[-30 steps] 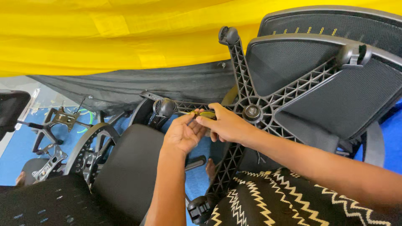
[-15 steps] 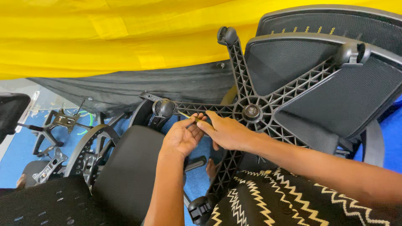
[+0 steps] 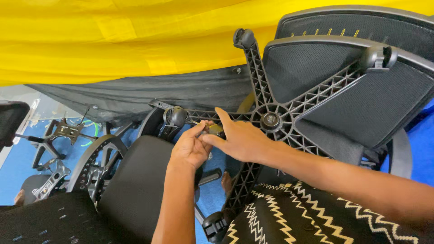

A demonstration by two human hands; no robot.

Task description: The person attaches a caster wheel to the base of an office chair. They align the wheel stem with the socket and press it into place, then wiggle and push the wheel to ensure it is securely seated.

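Black plastic chair base (image 3: 271, 118) arm under both hands' grip.

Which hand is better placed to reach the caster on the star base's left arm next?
Left, probably. The left hand sits just below and right of that caster, fingertips pointing toward it. The right hand lies further along the star base, nearer the hub, and both hands pinch a small part I can't identify.

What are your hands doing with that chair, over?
Left hand and right hand pinching a small part together at the chair base. Caster just beyond. Nothing blocking.
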